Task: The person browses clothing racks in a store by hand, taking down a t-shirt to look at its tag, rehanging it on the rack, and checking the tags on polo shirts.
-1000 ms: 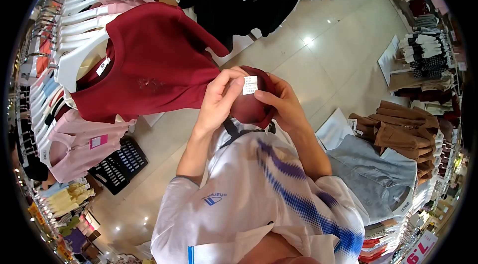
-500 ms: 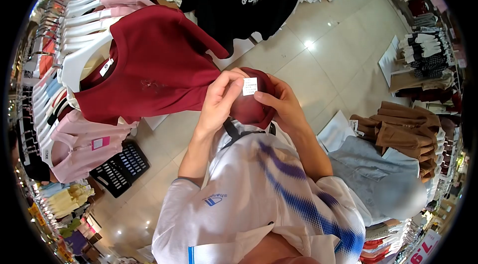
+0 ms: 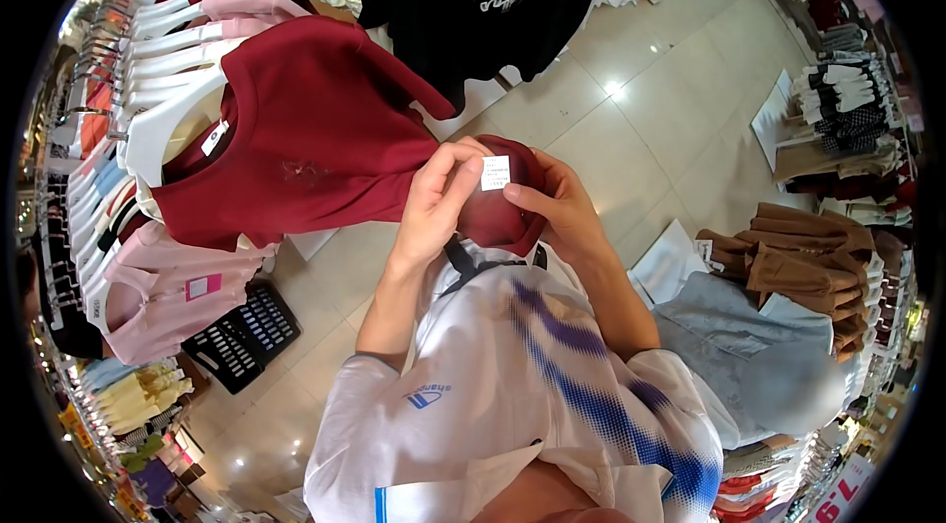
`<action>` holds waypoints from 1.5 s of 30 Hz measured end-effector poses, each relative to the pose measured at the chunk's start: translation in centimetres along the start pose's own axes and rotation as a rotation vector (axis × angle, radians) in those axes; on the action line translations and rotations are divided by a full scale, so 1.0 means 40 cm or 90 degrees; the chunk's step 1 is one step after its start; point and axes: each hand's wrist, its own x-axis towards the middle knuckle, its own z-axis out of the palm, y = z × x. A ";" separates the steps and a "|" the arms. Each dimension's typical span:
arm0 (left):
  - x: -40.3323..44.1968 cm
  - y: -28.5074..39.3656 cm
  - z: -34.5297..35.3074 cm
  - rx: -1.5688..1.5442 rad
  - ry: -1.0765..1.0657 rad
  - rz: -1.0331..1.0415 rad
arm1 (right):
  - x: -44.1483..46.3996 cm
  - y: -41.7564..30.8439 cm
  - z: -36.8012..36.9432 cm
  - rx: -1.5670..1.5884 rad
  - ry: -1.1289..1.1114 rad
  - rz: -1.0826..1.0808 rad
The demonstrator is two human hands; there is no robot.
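Observation:
A dark red short-sleeved shirt [image 3: 305,129] hangs on a white hanger [image 3: 163,134] at the left rack, its hem pulled toward my body. My left hand [image 3: 439,193] pinches a small white care label [image 3: 496,173] between thumb and fingers, at the shirt's turned-up hem. My right hand [image 3: 564,203] grips the bunched fabric on the other side, thumb close to the label's lower right corner. Printed lines show on the label, too small to read. A white neck tag [image 3: 214,136] is visible inside the collar.
More garments on white hangers crowd the left rack, among them a pink top [image 3: 163,291]. A black shirt [image 3: 493,0] hangs ahead. A black basket [image 3: 246,336] stands on the tiled floor [image 3: 631,119]. Brown tops [image 3: 808,262] and a light grey-blue garment [image 3: 739,326] hang at right.
Both hands keep their hold on the shirt and label. The view has shifted very slightly; nothing else has visibly moved.

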 end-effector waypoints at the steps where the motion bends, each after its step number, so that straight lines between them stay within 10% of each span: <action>1: 0.000 0.000 -0.001 0.006 0.000 -0.001 | 0.000 0.000 -0.001 -0.001 0.001 0.000; 14: 0.004 -0.001 -0.010 0.042 -0.004 0.006 | 0.007 0.004 -0.001 0.008 0.005 0.002; 26: -0.024 0.038 -0.035 0.493 -0.204 0.311 | 0.015 -0.032 0.003 -0.042 -0.020 -0.011; 45: -0.001 -0.044 -0.022 0.282 0.013 0.196 | 0.064 -0.007 0.002 0.027 0.010 -0.050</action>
